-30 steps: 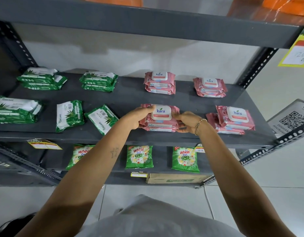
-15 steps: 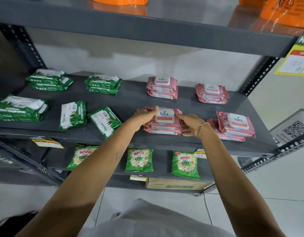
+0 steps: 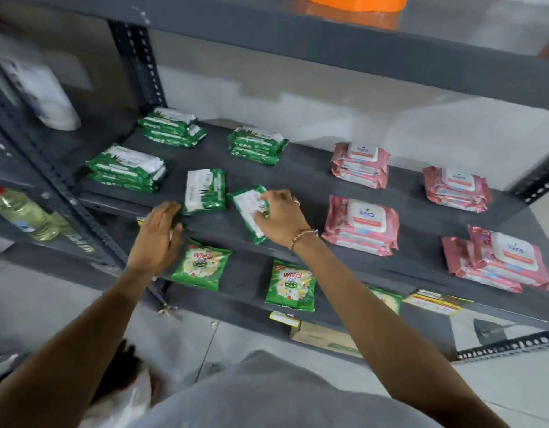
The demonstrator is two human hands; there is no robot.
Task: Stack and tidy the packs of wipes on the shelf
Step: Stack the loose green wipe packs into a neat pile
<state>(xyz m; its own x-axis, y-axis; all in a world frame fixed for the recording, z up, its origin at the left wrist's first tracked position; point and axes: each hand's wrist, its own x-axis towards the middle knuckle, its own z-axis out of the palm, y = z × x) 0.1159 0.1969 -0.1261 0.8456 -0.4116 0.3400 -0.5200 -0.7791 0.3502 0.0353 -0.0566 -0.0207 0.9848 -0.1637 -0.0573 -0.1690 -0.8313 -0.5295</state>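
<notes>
Both hands have left the front-centre pink Kara stack (image 3: 361,227) and shifted left to the loose green packs; camera has swung left too, frame is motion-blurred.

Right hand (image 3: 281,219) is on the angled green wipes pack (image 3: 248,211) near the front edge of the grey shelf (image 3: 298,180), fingers curled over its right side and top, thumb on the face. Looks like a grasp, pack lying flat on the shelf. Gold bracelet (image 3: 301,237) on that wrist.

Left hand (image 3: 157,239) is open, fingers spread, hovering in front of the shelf lip just left of and below the other loose green pack (image 3: 205,190). Not touching it, holding nothing.

Green side: three stacks, back-left (image 3: 171,127), back-middle (image 3: 257,145), front-left (image 3: 126,168); the two loose packs lie singly beside each other at front.

Pink side: Kara stacks at back-middle (image 3: 359,165), back-right (image 3: 457,188), front-centre, and a front-right stack (image 3: 498,262) with its packs offset, not squared.

Lower shelf: Wheel detergent sachets (image 3: 200,264) standing along the front. Adjacent rack at left holds a bottle of yellowish liquid (image 3: 23,213).
</notes>
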